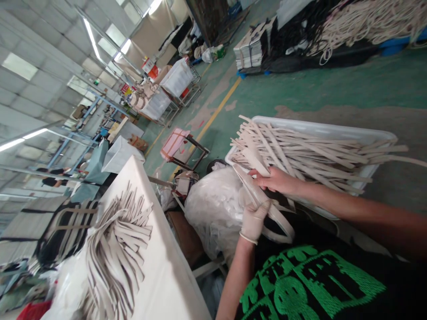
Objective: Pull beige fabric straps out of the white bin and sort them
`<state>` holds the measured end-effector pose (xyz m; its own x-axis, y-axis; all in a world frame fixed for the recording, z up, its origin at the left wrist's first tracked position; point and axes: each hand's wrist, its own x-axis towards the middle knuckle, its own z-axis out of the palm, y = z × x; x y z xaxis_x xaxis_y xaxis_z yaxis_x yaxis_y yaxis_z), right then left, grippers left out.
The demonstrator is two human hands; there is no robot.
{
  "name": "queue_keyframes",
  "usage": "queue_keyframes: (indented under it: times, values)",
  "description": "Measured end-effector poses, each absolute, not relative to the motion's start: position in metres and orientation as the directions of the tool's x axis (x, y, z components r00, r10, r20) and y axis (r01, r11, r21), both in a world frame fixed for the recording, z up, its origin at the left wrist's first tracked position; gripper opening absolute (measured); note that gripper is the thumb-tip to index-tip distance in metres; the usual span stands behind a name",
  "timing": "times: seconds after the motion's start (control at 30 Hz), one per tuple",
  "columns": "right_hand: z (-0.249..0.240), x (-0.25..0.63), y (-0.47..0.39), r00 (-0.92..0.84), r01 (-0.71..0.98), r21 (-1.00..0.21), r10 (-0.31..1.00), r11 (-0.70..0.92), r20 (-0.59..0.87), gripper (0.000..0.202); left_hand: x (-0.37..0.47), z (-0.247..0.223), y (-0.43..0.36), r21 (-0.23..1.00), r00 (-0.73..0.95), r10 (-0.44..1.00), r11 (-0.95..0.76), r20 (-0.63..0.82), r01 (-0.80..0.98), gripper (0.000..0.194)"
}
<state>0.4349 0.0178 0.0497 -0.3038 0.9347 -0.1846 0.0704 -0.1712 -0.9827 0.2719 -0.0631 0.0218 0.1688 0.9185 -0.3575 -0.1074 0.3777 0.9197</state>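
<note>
My left hand [254, 218], in a pale glove with a rolled cuff, is closed around a beige fabric strap [246, 183]. The strap's lower part curves in a loop below the fingers, close to my black shirt with its green print. Bare and just above it, my right hand [276, 180] pinches another pale strap [256, 161] between thumb and fingers. Beside and behind the right hand is a white plastic bin [323, 126] full of long beige straps [310, 149]. Some strap ends hang over the bin's rim.
On a white table [167, 275] at left lies a tied bundle of straps [116, 253]. A clear plastic bag [213, 204] bulges between table and bin. Farther off stand a pink-covered stool [175, 144], wheeled carts [176, 78] and heaped cords [373, 22]. People work at far left.
</note>
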Motion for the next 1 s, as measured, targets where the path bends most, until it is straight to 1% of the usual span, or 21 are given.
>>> queue_keyframes:
  times: [0.07,0.1,0.2,0.27,0.37,0.47,0.53,0.63,0.7,0.73,0.8,0.93,1.0]
  values:
    - [0.060,0.444,0.030,-0.377,0.040,-0.982,0.908,-0.183,-0.184,0.067,0.270,0.027,-0.062,0.915,0.241,0.892,0.402,-0.382,-0.039,0.051]
    - [0.066,0.449,0.035,-0.407,0.026,-0.982,0.895,-0.187,-0.182,0.070,0.269,0.030,-0.062,0.915,0.275,0.881,0.403,-0.385,-0.007,0.051]
    - [0.084,0.458,0.047,-0.445,0.021,-0.979,0.875,-0.205,-0.193,0.070,0.267,0.036,-0.059,0.925,0.383,0.845,0.371,-0.374,0.083,0.051]
    - [0.093,0.462,0.051,-0.451,0.042,-0.977,0.869,-0.207,-0.203,0.065,0.268,0.037,-0.058,0.931,0.429,0.827,0.337,-0.362,0.137,0.050]
    - [0.101,0.468,0.051,-0.460,0.090,-0.983,0.869,-0.159,-0.183,0.047,0.270,0.037,-0.058,0.935,0.465,0.812,0.301,-0.354,0.188,0.051]
    - [0.107,0.475,0.046,-0.471,0.170,-0.984,0.873,-0.054,-0.130,0.046,0.276,0.041,-0.057,0.949,0.502,0.805,0.278,-0.316,0.150,0.052]
    - [0.112,0.478,0.041,-0.489,0.234,-0.971,0.870,0.058,-0.066,0.042,0.283,0.047,-0.053,0.969,0.482,0.842,0.235,-0.242,0.076,0.055]
    - [0.121,0.480,0.034,-0.516,0.306,-0.936,0.857,0.173,-0.010,0.034,0.296,0.061,-0.041,0.993,0.342,0.933,0.121,-0.110,-0.011,0.059]
    - [0.126,0.482,0.031,-0.510,0.343,-0.919,0.860,0.196,-0.007,0.033,0.303,0.067,-0.032,0.999,0.256,0.966,0.037,-0.034,-0.007,0.055]
    - [0.128,0.483,0.030,-0.495,0.361,-0.908,0.869,0.211,0.005,0.034,0.306,0.068,-0.030,1.000,0.242,0.970,0.005,-0.009,0.017,0.052]
    - [0.133,0.490,0.030,-0.442,0.392,-0.884,0.895,0.256,0.063,0.038,0.311,0.064,-0.028,0.996,0.268,0.963,-0.010,-0.014,0.089,0.048]
    - [0.139,0.518,0.034,-0.321,0.456,-0.839,0.934,0.297,0.156,0.048,0.320,0.037,-0.038,0.969,0.357,0.926,0.036,-0.125,0.246,0.045]
    - [0.140,0.535,0.040,-0.264,0.506,-0.813,0.949,0.287,0.171,0.049,0.321,0.019,-0.044,0.956,0.353,0.931,-0.016,-0.093,0.293,0.042]
